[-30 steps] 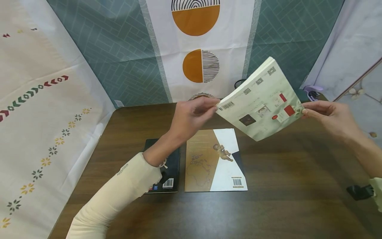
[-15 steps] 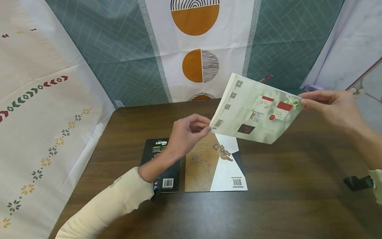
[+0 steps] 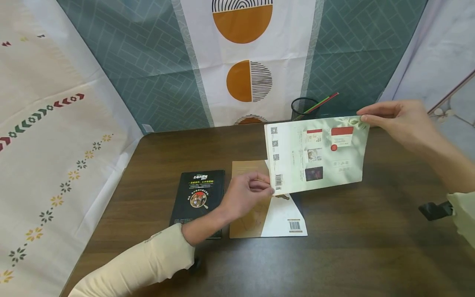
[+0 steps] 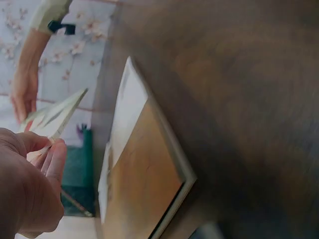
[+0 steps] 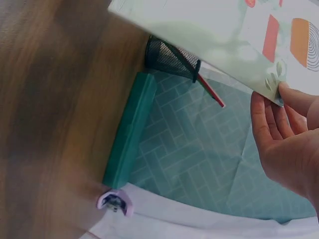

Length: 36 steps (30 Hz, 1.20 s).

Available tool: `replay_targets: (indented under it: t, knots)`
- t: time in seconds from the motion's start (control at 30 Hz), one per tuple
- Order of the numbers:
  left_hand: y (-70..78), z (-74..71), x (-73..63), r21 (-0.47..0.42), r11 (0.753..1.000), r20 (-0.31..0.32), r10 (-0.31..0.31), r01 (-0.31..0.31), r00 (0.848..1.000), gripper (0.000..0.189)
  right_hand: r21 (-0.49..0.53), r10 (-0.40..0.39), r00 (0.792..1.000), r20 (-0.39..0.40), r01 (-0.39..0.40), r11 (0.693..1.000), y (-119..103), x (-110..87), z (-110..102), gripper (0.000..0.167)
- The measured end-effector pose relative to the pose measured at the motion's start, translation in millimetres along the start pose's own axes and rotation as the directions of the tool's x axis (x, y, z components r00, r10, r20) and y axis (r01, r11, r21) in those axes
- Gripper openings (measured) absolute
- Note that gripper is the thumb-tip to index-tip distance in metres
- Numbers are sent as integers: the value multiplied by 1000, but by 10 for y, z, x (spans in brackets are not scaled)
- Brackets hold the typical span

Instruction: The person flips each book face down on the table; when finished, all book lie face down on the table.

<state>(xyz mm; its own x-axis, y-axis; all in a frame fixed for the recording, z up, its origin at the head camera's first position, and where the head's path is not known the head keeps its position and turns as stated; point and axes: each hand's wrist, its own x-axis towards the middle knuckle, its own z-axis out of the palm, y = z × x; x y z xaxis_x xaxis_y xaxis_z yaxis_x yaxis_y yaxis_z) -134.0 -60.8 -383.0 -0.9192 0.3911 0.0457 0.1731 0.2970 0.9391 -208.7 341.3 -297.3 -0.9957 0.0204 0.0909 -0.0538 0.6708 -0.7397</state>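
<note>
A pale green book (image 3: 319, 154) is held up above the table between both hands, its printed cover with barcode and square codes facing the head camera. My left hand (image 3: 250, 194) pinches its lower left corner. At the upper right corner, my right hand (image 3: 397, 119) grips it between thumb and fingers, as the right wrist view also shows. Beneath and behind the left hand lies a brown and white book (image 3: 283, 220), partly covered by the raised one. To its left, a black book (image 3: 200, 185) rests flat, its lower part hidden by the left forearm.
A mesh pen holder (image 3: 299, 108) with pencils stands at the table's back edge. In the right wrist view, a long green box (image 5: 130, 132) and a small purple object (image 5: 114, 201) sit along that edge. Patterned cloths hang behind and beside the wooden table (image 3: 334, 255).
The pale green book has turned from a slant to nearly level. My left hand has moved down with its corner; my right hand has risen and shifted slightly left.
</note>
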Motion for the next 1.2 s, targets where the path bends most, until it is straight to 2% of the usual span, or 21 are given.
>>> replay_targets:
  t: [0.17, 0.37, 0.5, 0.67, 0.77, 0.87, 0.97, 1.2]
  knots:
    - [-67, 162, -59, -109, 990, 58, -85, 91, 995, 13, -35, -39, 999, 14, 40, 999, -87, 62, 59, 39]
    - [-96, 397, -116, -262, 936, 90, -220, 236, 971, 15, -101, -45, 999, 13, 46, 994, -128, 138, 154, 40]
    - [-88, 576, -139, -342, 887, 90, -298, 311, 950, 14, -114, -29, 999, 23, 31, 993, -129, 196, 227, 42]
    - [-74, 781, -145, -489, 794, 130, -343, 361, 930, 14, -128, -63, 997, 36, 67, 990, -111, 272, 320, 37]
    - [-62, 888, -156, -542, 742, 158, -371, 394, 915, 11, -135, -91, 995, 39, 95, 986, -86, 319, 372, 34]
    - [-43, 985, -163, -567, 703, 178, -405, 430, 897, 8, -137, -89, 994, 61, 97, 986, -55, 363, 431, 34]
    - [-26, 1070, -166, -578, 684, 180, -426, 446, 886, 6, -134, -68, 994, 85, 79, 988, -22, 399, 488, 37]
    - [0, 1181, -173, -568, 691, 168, -434, 447, 885, 3, -121, -56, 994, 89, 67, 990, 50, 471, 627, 36]
